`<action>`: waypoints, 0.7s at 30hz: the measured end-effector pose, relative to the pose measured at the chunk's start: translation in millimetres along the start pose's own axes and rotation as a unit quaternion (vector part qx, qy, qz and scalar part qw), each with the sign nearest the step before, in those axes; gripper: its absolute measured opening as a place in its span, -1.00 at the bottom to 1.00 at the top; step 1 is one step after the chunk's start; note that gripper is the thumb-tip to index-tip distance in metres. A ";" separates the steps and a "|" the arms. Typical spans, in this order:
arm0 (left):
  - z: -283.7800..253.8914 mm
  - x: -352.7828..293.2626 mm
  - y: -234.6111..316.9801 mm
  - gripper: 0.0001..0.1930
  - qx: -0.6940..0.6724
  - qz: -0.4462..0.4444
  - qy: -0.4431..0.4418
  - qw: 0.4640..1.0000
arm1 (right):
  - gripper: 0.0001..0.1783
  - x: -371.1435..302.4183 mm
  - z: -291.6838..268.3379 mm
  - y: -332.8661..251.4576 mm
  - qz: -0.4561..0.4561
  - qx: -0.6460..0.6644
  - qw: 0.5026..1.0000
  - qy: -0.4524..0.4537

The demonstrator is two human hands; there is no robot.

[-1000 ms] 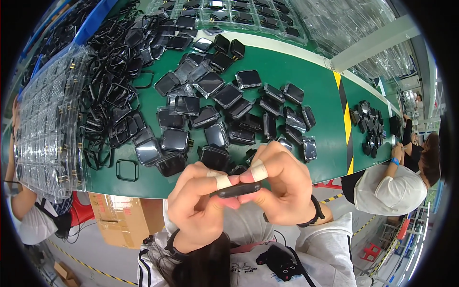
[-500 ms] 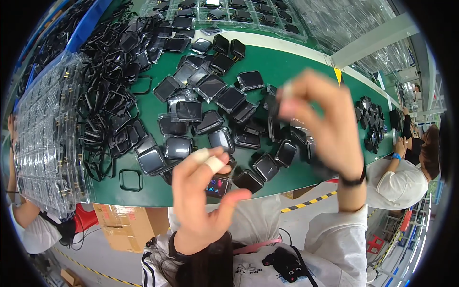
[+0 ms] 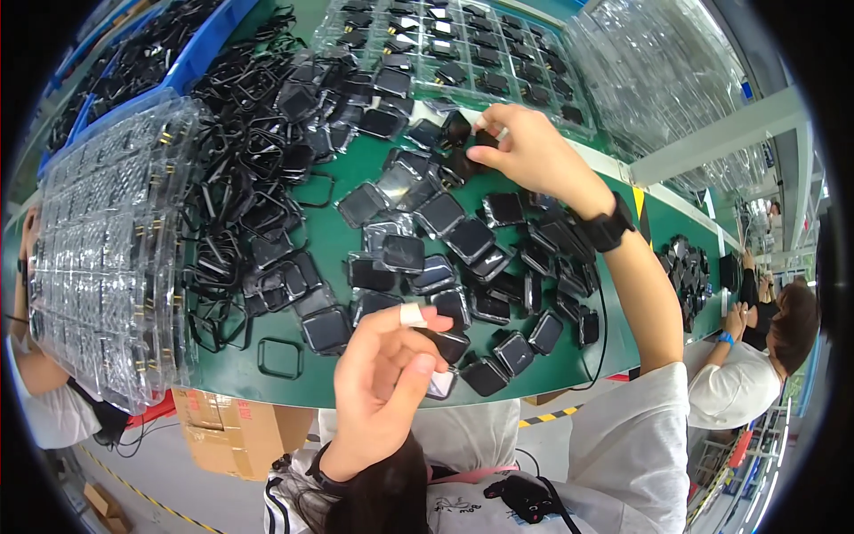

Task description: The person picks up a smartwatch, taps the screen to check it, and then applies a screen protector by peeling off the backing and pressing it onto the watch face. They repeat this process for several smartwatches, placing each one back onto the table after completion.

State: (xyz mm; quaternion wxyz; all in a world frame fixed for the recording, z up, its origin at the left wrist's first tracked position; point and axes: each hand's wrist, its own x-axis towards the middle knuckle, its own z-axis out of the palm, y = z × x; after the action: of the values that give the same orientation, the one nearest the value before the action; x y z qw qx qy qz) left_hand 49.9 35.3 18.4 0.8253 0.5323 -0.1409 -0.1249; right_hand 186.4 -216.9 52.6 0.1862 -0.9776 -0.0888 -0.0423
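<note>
My right hand [image 3: 534, 156] reaches over the far side of the pile. Its thumb and fingers close around a black square watch unit [image 3: 486, 139], partly hidden by the fingers. Beside it lie further dark units [image 3: 457, 129] in clear wrap. Near the table's front edge hovers my left hand [image 3: 382, 378], fingers half curled and thumb apart, with tape on a fingertip. Just past its fingertips are a black watch unit [image 3: 449, 345] and one with a pale screen [image 3: 442, 384]; neither looks gripped. Several similar units [image 3: 469, 240] spread over the middle of the green table [image 3: 534, 378].
Thin black square frames [image 3: 222, 191] heap up on the left, with one loose frame [image 3: 280, 358] in front. Stacked clear trays [image 3: 98, 258] and a blue bin [image 3: 191, 67] stand far left. A filled clear tray [image 3: 463, 58] lies behind. Co-workers sit at both sides.
My right hand has moved away from the near right of the pile to the units at its far side. My left hand's fingers have curled in. The whole view has shifted.
</note>
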 end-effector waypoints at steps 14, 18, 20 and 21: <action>-29.5 -11.8 -11.8 -0.54 -0.217 -0.149 -0.182 0.948 | -0.73 -61.2 -11.9 -114.3 -0.175 0.280 0.898 -0.292; -37.3 -17.4 -2.2 -0.59 -0.139 -0.244 -0.192 0.941 | -0.79 -31.4 -1.6 -110.2 -0.234 0.324 0.867 -0.298; -35.6 -15.8 -1.8 -0.57 -0.126 -0.104 -0.186 0.969 | -0.82 -8.6 14.0 -115.4 -0.204 0.205 0.938 -0.190; -34.5 -16.1 -0.3 -0.56 -0.117 -0.033 -0.183 0.976 | -0.82 6.2 28.0 -112.5 -0.206 0.181 0.951 -0.145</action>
State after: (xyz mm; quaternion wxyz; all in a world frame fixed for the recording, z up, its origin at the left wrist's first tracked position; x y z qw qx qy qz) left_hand 47.6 70.0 2.9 0.8375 0.4047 -0.2563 -0.2631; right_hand 172.6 -102.6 67.5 0.3325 -0.8833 -0.3207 0.0794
